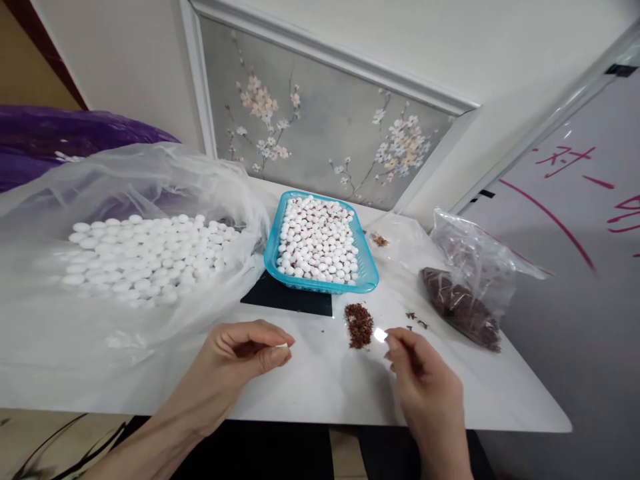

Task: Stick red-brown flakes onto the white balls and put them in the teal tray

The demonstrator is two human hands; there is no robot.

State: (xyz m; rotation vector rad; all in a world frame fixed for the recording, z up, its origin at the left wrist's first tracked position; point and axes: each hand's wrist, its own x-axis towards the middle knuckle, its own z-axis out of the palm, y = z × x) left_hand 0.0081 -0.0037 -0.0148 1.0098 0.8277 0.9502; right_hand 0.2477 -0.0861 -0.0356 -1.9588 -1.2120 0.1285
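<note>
My left hand (250,350) is closed in a pinch above the table, with a sliver of a white oval bead (283,345) showing between thumb and fingertips. My right hand (425,380) is pinched closed beside a small pile of dark brown bits (359,325); whatever its fingertips hold is hidden. A bright white patch, either a small piece or a reflection, shows by those fingertips. Behind the hands, a blue plastic basket (373,277) is full of white oval beads, with brown specks among them. More white beads (150,260) lie in a large clear plastic bag (45,320) at left.
A zip bag of brown material (460,307) lies at right, near several loose brown bits (417,321). Under the basket's front is a black mat (285,297). A framed flower picture (320,100) leans behind; a whiteboard (565,220) stands right, a purple bag (75,137) left.
</note>
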